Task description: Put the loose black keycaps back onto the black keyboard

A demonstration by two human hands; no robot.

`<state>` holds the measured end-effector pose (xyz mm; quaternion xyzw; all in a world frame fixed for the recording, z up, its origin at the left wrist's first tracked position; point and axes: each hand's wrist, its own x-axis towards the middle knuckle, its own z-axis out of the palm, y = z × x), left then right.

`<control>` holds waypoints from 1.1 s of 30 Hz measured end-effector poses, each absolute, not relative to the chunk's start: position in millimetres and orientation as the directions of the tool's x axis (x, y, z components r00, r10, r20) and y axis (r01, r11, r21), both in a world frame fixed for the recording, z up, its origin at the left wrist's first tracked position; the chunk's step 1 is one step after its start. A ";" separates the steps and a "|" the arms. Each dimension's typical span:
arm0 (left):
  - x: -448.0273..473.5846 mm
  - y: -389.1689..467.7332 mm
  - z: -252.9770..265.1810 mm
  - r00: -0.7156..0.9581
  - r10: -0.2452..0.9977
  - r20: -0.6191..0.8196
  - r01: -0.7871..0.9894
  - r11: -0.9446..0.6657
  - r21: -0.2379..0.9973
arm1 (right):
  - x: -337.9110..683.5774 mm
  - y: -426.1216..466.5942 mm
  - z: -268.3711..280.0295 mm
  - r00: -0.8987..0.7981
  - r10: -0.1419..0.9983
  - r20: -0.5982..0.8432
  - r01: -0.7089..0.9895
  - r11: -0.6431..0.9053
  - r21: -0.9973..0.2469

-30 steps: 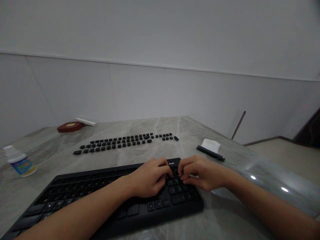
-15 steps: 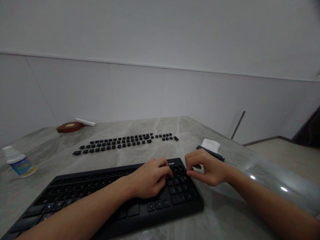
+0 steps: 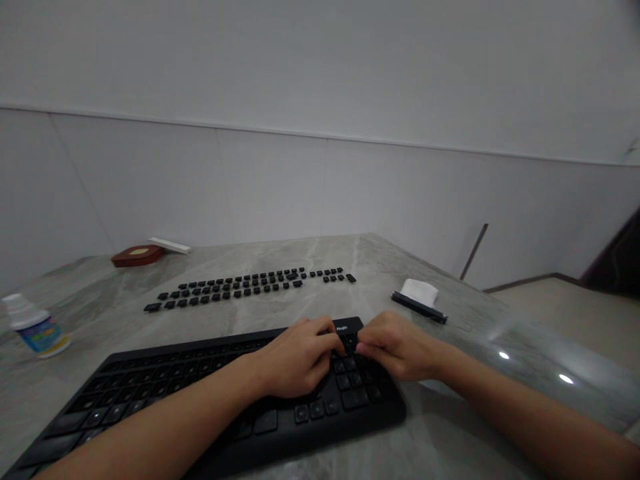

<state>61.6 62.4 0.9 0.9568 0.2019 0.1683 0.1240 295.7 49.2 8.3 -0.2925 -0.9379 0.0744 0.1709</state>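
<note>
A black keyboard [image 3: 280, 437] lies in front of me, with bare sockets showing in its upper rows where keycaps are off. My left hand [image 3: 303, 357] rests on it with bent fingers, the fingertips pressing down at the left side of the number pad. Close beside them, my right hand [image 3: 393, 347] is closed in a pinch over the pad's upper right keys. Whatever sits between those fingertips is hidden. Beyond the keyboard, several loose black keycaps [image 3: 237, 285] lie in rows on the grey marbled table [image 3: 280, 250].
To the right are a black bar-like tool [image 3: 419, 307] and a crumpled white tissue [image 3: 421, 292]. A white bottle with a blue label [image 3: 37, 327] stands at the left. Far back lie a reddish-brown box [image 3: 137, 255] and a white strip [image 3: 170, 245] near the wall.
My right hand has moved left and in over the number pad, its fingers drawn tighter together. The black bar-like tool is now in fuller view. My left hand stays in place.
</note>
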 end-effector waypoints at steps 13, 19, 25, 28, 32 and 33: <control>61.6 63.2 -1.9 0.861 0.426 0.277 0.342 -0.889 0.304 | 279.3 45.7 3.8 -0.772 0.624 0.117 0.611 0.780 -0.134; 61.7 63.0 -2.1 0.857 0.431 0.283 0.350 -0.889 0.296 | 280.6 44.7 -0.3 -0.780 0.611 0.136 0.590 0.790 -0.168; 61.2 63.3 -1.5 0.857 0.428 0.288 0.344 -0.890 0.299 | 298.3 76.3 -19.9 -0.455 0.826 0.334 0.703 0.563 -0.434; 61.1 63.1 -1.6 0.857 0.427 0.290 0.346 -0.892 0.291 | 305.3 101.6 -27.8 -0.170 0.921 0.351 0.836 0.323 -0.442; 61.1 63.6 -2.5 0.855 0.425 0.298 0.342 -0.893 0.291 | 305.9 129.3 -34.6 -0.007 0.936 0.353 0.913 0.150 -0.379; 61.1 63.8 -2.7 0.855 0.424 0.297 0.342 -0.893 0.291 | 304.7 134.8 -35.9 0.027 0.932 0.362 0.928 0.112 -0.357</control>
